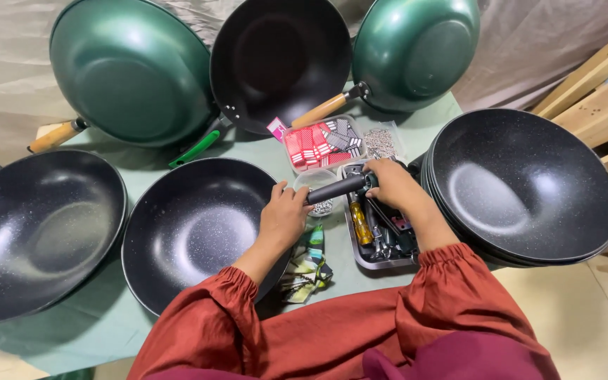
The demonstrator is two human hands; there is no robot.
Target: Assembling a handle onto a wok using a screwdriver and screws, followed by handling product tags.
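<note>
A black speckled wok [191, 229] lies on the green table in front of me. My left hand [284, 214] rests on its right rim, fingers around the near end of a black handle [337, 188]. My right hand [392, 186] grips the far end of that handle, above a metal tray [357, 248] of tools that holds a yellow-handled screwdriver [360, 225]. Both sleeves are rust red. A small clear container of screws [320, 204] sits just under the handle.
A stack of black woks [526, 184] stands at the right, another black wok [33, 232] at the left. Two green woks [131, 70] [416, 49] and a black one [279, 60] lean at the back. A clear box of red and black labels [321, 143] lies near a bag of screws [380, 142]. Wooden pallets [603, 98] stand at the far right.
</note>
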